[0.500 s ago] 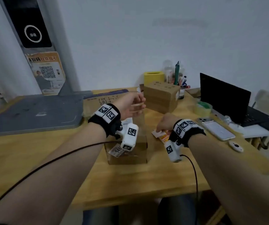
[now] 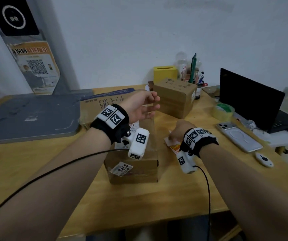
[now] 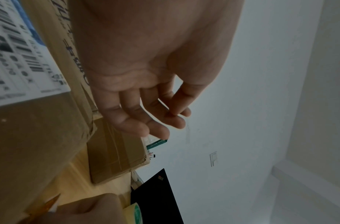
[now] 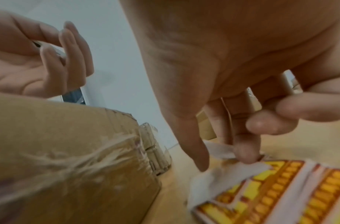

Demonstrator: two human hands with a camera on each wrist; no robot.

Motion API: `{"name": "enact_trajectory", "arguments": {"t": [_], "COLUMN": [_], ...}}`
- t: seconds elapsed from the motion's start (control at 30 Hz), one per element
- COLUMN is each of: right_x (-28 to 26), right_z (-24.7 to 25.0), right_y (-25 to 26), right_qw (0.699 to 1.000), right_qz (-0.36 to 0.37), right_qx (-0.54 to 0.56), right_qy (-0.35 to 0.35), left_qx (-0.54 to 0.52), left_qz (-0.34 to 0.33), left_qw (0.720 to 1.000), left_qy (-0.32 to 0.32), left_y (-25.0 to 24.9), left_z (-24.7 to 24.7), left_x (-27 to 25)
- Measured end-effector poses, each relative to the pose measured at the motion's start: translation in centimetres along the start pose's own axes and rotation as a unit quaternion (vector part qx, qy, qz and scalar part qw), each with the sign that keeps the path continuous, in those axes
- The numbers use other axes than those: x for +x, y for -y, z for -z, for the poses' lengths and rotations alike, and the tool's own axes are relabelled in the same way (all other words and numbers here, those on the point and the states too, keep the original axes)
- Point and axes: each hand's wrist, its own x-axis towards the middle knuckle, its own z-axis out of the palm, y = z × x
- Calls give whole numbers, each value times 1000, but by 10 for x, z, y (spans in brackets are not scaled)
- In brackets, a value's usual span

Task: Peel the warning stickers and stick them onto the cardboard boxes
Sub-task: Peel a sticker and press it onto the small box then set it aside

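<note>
A taped cardboard box (image 2: pixel 134 171) with a white label stands in front of me on the wooden table. My left hand (image 2: pixel 155 101) hovers above its far end, palm facing right. Its fingers are relaxed and the thumb tip rests on a fingertip (image 3: pixel 174 112); I see nothing held. To the right of the box lies an orange-and-yellow sticker sheet (image 4: pixel 270 189). My right hand (image 2: pixel 172 136) curls down over it, and its fingertips (image 4: pixel 245 154) pick at the sheet's white curled edge. A second box (image 2: pixel 176 98) stands further back.
A flattened carton (image 2: pixel 105 101) and a grey platform (image 2: pixel 30 117) lie at the left. On the right are a tape roll (image 2: pixel 224 110), a phone (image 2: pixel 238 136), a laptop (image 2: pixel 251 101) and a small white device (image 2: pixel 264 159). A yellow tissue box (image 2: pixel 165 73) stands at the back.
My left hand has lifted slightly off the box's far edge and its fingers have loosened. The right hand stays on the sticker sheet.
</note>
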Motion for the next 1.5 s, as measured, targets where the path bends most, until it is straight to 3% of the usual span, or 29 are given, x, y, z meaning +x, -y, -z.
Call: {"name": "enact_trajectory", "arguments": {"t": [0.13, 0.27, 0.47, 0.63, 0.77, 0.97, 1.2, 1.37, 1.5], "right_x": [4, 6, -7, -15, -8, 9, 21, 18, 8], "right_z": [9, 26, 64, 87, 92, 92, 91, 92, 94], "right_y": [1, 1, 21, 58, 85, 99, 101, 106, 107], "right_qw": [999, 988, 907, 860, 840, 837, 832, 846, 873], "right_qz": [-15, -15, 69, 144, 171, 185, 205, 213, 240], "right_qx": [33, 150, 407, 484, 512, 515, 515, 479, 419], "right_qy": [-21, -21, -80, -70, -44, -10, -20, -94, -70], "left_qx": [-1, -19, -15, 51, 75, 67, 62, 55, 54], "left_qz": [-8, -6, -47, -92, -83, -104, -114, -114, -113], "left_qw": [1000, 1000, 998, 991, 991, 990, 990, 990, 990], "left_qy": [-2, -9, -45, -87, -67, -65, -63, -70, -60], "left_y": [-3, -5, -16, -27, -31, -31, -20, -17, -16], "left_z": [1, 6, 28, 56, 70, 80, 85, 82, 79], "left_x": [4, 6, 12, 18, 19, 26, 36, 38, 35]}}
